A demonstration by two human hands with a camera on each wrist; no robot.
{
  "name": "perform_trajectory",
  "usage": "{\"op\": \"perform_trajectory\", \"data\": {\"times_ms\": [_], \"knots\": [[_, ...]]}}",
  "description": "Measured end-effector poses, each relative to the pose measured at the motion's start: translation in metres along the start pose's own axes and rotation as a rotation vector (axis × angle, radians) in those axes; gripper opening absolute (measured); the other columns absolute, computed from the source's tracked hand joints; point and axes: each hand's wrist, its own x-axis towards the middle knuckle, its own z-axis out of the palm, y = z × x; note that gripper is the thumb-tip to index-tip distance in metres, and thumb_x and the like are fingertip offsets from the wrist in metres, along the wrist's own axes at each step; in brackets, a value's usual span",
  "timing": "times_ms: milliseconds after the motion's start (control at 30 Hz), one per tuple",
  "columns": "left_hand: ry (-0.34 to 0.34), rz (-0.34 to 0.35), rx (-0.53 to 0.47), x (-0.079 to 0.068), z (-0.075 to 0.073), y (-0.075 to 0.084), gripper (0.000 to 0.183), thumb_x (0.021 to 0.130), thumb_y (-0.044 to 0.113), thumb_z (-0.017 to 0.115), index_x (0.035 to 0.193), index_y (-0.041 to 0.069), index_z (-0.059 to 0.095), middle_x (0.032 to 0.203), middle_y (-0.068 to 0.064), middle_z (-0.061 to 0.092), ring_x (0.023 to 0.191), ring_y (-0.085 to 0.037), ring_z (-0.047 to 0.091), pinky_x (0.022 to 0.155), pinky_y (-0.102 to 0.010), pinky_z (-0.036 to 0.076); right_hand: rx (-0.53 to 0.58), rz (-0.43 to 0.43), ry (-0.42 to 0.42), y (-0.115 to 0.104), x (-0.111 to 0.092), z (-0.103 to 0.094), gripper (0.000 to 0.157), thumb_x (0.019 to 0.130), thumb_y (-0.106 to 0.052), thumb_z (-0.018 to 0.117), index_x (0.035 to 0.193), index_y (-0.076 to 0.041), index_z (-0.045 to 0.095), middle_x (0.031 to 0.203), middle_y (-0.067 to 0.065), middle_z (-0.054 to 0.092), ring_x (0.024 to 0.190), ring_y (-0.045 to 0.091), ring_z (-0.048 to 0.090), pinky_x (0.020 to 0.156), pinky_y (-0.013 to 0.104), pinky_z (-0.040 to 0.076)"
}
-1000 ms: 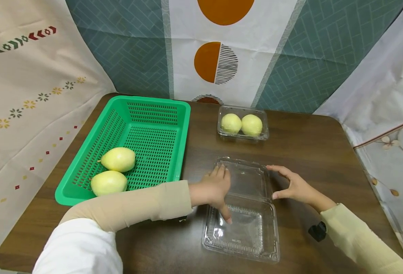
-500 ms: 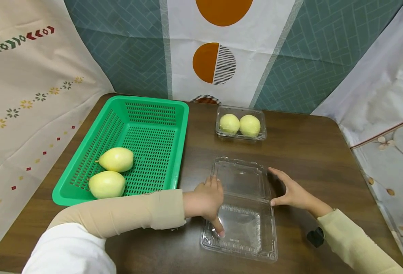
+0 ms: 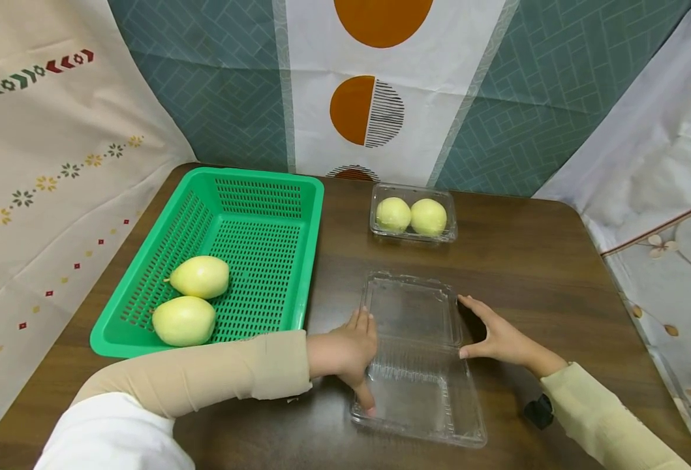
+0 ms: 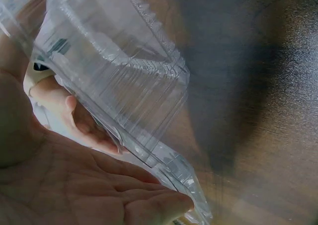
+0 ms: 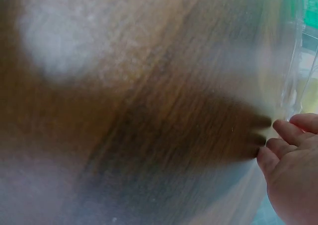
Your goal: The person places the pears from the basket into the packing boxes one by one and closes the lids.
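One brown desk (image 3: 515,251) is bearing a clear, glossy plastic container (image 3: 418,352), ribbed and hinged open | left hand (image 3: 346,349) is lying spread along its left edge | right hand (image 3: 500,336) is reaching to its right edge, thumb and fingers apart

Transparent plastic clamshell container (image 3: 418,360), opened out, between hands (image 3: 350,346).

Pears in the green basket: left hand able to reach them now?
Likely yes: the basket is open on top, nothing covers the pears; left hand need only leave the clear box.
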Motion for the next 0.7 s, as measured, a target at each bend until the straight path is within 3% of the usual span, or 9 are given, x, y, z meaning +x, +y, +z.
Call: {"op": "perform_trajectory", "data": {"times_ms": [233,367,533,700], "knots": [[0.032,-0.021,-0.024,0.001,0.002,-0.001,0.132,0.055,0.062,0.081,0.148,-0.007,0.017,0.155,-0.027,0.011,0.145,-0.035,0.014,0.117,-0.034,0.019,-0.002,0.007,-0.003,0.0,0.0,0.0,0.102,0.075,-0.026,0.081,0.148,0.006,0.018,0.148,0.041,0.008,0.131,0.064,0.011,0.093,0.078,0.023],[0.05,-0.043,-0.029,0.002,0.003,-0.001,0.125,0.062,0.061,0.079,0.148,-0.007,0.02,0.155,-0.026,0.014,0.144,-0.036,0.018,0.116,-0.036,0.022,0.002,0.023,-0.005,0.001,0.001,0.0,0.099,0.076,-0.024,0.08,0.148,0.005,0.018,0.149,0.04,0.008,0.132,0.063,0.011,0.093,0.078,0.022],[0.037,-0.026,-0.126,0.0,0.004,-0.003,0.12,0.07,0.068,0.068,0.148,-0.007,0.017,0.154,-0.027,0.013,0.144,-0.037,0.016,0.115,-0.04,0.026,-0.005,0.025,0.0,0.002,0.0,0.001,0.097,0.077,-0.024,0.079,0.148,0.005,0.019,0.149,0.04,0.008,0.132,0.063,0.011,0.093,0.078,0.022],[-0.004,-0.022,-0.236,-0.01,0.004,-0.004,0.128,0.065,0.074,0.067,0.149,-0.006,0.013,0.156,-0.026,0.009,0.145,-0.035,0.014,0.114,-0.041,0.028,-0.012,0.022,0.006,0.003,-0.001,0.001,0.097,0.077,-0.025,0.079,0.147,0.005,0.02,0.149,0.04,0.009,0.132,0.063,0.012,0.093,0.077,0.023]]}}
